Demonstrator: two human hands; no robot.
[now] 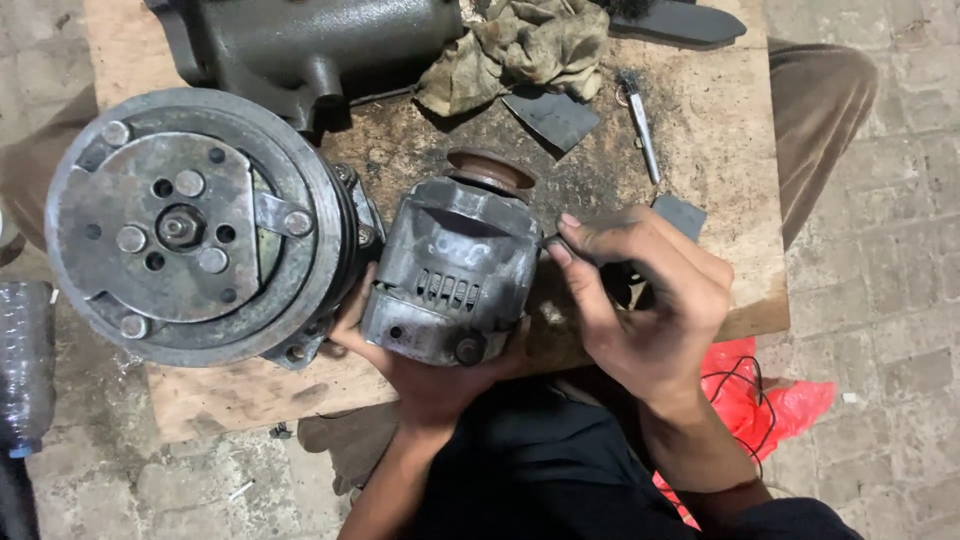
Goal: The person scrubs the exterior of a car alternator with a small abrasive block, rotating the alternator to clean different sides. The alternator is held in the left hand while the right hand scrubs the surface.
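A grey metal alternator (455, 265) with a rusty brown pulley (490, 170) at its far end lies on the wooden board (700, 140). My left hand (420, 370) cups it from below at the near end. My right hand (650, 300) is beside the alternator's right side, with thumb and fingers pinched on a small dark part or tool pressed against the housing. What the fingers pinch is too small to tell.
A large compressor with a round clutch plate (185, 225) sits left of the alternator, touching it. A dirty rag (520, 45), a small wire brush (640, 120) and dark flat pieces (555, 115) lie at the back. A red plastic bag (760, 400) and a clear plastic bottle (25, 360) are on the paved floor.
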